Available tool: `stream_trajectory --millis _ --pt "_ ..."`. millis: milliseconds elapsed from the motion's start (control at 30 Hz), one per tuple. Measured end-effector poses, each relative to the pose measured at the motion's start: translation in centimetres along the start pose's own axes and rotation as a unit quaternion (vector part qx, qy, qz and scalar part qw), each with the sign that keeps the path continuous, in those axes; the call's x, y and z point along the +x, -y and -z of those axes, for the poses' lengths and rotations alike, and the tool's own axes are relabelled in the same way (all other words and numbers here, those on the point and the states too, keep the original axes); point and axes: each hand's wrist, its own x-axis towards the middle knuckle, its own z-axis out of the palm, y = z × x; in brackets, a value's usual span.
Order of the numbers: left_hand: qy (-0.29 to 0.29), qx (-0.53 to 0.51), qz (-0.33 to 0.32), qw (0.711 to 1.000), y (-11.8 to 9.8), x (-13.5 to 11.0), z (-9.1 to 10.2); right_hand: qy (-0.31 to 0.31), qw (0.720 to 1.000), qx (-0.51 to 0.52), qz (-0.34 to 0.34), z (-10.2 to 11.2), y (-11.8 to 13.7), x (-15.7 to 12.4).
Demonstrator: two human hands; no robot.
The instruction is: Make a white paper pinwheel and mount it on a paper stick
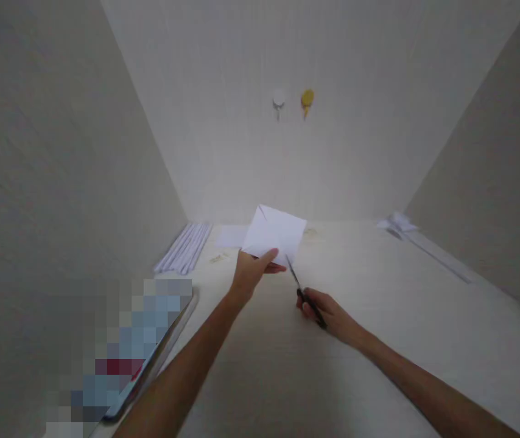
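Observation:
My left hand (251,271) grips a white sheet of paper (274,231) by its lower edge, the thumb lying on top and the fingers beneath. A short dark line shows near the paper's upper left corner. In my right hand (326,311) is a pair of scissors (304,296) with dark handles. Their blades point up and left, at the paper's lower right edge; I cannot tell whether they touch it or are parted. The paper is held above the pale table (379,292).
White paper rolls (184,246) lie side by side at the back left. Another white sheet (230,236) lies behind my left hand. Crumpled white scraps (399,223) and a long thin strip (442,258) are at the right. A partly blurred-out flat object (150,353) stands at the left. Two hooks (307,98) hang on the back wall.

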Motion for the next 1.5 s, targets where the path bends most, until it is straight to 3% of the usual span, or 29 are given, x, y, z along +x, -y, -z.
stream_trajectory --millis 1500 --pt "-0.005 0.055 0.009 0.998 -0.31 -0.27 -0.12 -0.018 0.999 -0.03 -0.023 -0.29 0.04 0.14"
